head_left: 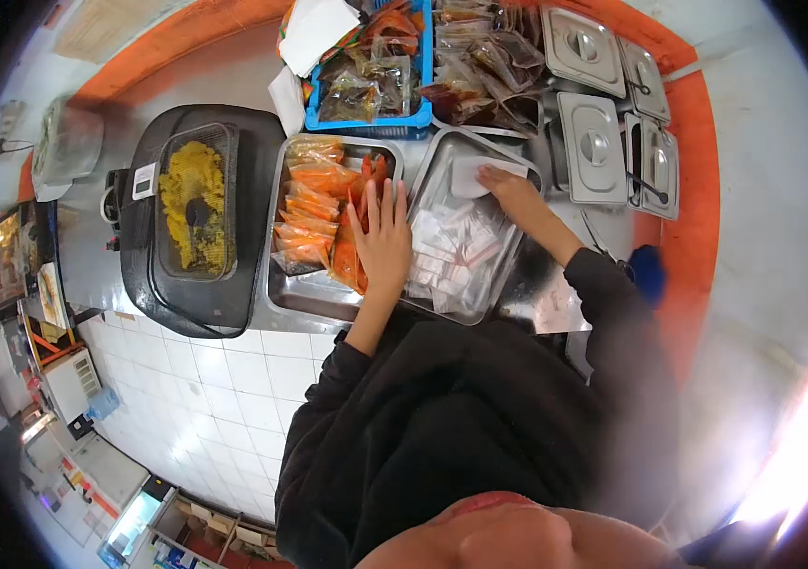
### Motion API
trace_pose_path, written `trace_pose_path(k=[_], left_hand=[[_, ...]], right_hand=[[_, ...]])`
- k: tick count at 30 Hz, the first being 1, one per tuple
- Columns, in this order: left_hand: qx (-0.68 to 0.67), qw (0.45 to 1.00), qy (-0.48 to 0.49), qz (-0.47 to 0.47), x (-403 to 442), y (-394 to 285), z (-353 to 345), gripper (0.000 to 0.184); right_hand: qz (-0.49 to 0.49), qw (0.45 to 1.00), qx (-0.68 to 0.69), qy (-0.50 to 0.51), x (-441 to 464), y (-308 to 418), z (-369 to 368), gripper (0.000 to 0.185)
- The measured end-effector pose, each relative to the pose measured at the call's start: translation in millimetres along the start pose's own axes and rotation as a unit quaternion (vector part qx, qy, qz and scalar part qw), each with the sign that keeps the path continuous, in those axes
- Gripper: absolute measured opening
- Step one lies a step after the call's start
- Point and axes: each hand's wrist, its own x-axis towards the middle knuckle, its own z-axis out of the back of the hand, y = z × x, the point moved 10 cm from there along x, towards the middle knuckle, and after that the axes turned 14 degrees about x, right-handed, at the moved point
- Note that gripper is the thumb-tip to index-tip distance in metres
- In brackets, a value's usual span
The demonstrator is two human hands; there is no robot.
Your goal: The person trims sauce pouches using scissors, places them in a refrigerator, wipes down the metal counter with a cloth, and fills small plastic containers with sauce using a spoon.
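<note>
My left hand (386, 235) lies with spread fingers over the right side of a metal tray (320, 301), touching or just above orange-filled plastic packets (309, 211). To its right, my right hand (508, 190) reaches into a clear plastic container (469, 312). Its fingertips rest at a white piece (468, 177), perhaps paper or a lid, near the container's back; whether they grip it is unclear. Small clear bags with white contents (451, 248) fill the container's middle and front.
A black case (152, 275) holding a basket of yellow food (197, 194) stands left. Behind are a blue crate (366, 124) of filled bags, dark sauce packets (494, 62) and white paper (318, 33). Lidded steel pans (593, 144) stand at the back right.
</note>
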Motion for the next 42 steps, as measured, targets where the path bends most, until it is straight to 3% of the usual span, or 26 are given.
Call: trace_pose_path(k=[1,2,3,5,9,11,13,15,18,21,25,27,28,30,31,32,33,35,39,42], left_hand=[[-0.001,1.000,0.001,-0.001,-3,-1,-2,0.058],[0.009,1.000,0.000,-0.001,-4,-3,-4,0.057],[0.020,1.000,-0.003,-0.001,-3,-3,-6,0.057],[0.033,0.999,0.013,-0.006,-4,-6,-10,0.056],[0.105,0.993,0.049,-0.018,-7,-7,-18,0.048],[0.094,0.994,0.044,-0.018,-9,-6,-15,0.047],[0.082,0.996,0.033,-0.017,-8,-10,-14,0.046],[0.043,0.999,0.025,-0.001,-9,-9,-15,0.043],[0.038,0.999,0.033,-0.007,-9,-9,-14,0.042],[0.037,0.999,0.009,-0.009,-9,-8,-13,0.043],[0.008,1.000,-0.005,0.015,-8,-11,10,0.042],[-0.144,0.983,0.026,-0.112,-12,-48,17,0.042],[-0.145,0.983,0.030,-0.111,-13,-58,12,0.042],[-0.195,0.940,0.002,-0.281,-28,-105,5,0.042],[-0.194,0.940,0.003,-0.282,-36,-106,-1,0.042],[-0.210,0.940,0.028,-0.266,-42,-104,-11,0.044],[-0.225,0.940,0.051,-0.250,-44,-102,-21,0.045],[-0.248,0.936,0.045,-0.245,-49,-96,-20,0.048],[-0.283,0.931,0.073,-0.218,-55,-89,-16,0.051],[-0.287,0.928,0.075,-0.226,-59,-89,-17,0.052]], right_hand=[[-0.058,0.998,0.014,0.017,-1,-8,1,0.041],[-0.014,0.995,0.076,-0.056,6,14,14,0.038],[-0.014,0.995,0.075,-0.057,12,22,1,0.038],[0.184,0.982,0.045,-0.026,13,69,-35,0.044],[0.248,0.968,-0.037,-0.007,22,66,-46,0.050],[0.067,0.988,-0.138,-0.023,33,27,-22,0.054],[0.062,0.983,-0.171,-0.008,25,20,-23,0.054],[-0.012,0.984,-0.179,-0.018,10,11,-21,0.052],[-0.034,0.997,-0.062,0.021,-8,4,-18,0.052],[0.001,0.997,-0.058,0.045,-13,9,-20,0.053],[0.044,0.997,0.063,-0.004,-22,30,-4,0.049],[-0.086,0.956,0.267,-0.088,-15,-6,20,0.045],[-0.150,0.910,0.365,-0.127,-16,-24,25,0.044],[-0.152,0.892,0.405,-0.131,-3,-30,30,0.044],[-0.154,0.874,0.440,-0.138,0,-30,32,0.045],[-0.113,0.927,0.346,-0.092,4,-10,32,0.051],[-0.110,0.928,0.343,-0.095,-2,-11,18,0.051],[0.060,0.984,0.165,0.004,-13,33,-30,0.049],[0.085,0.993,0.080,0.027,-39,54,-31,0.053],[0.018,0.993,0.028,0.111,-59,40,-33,0.056]])
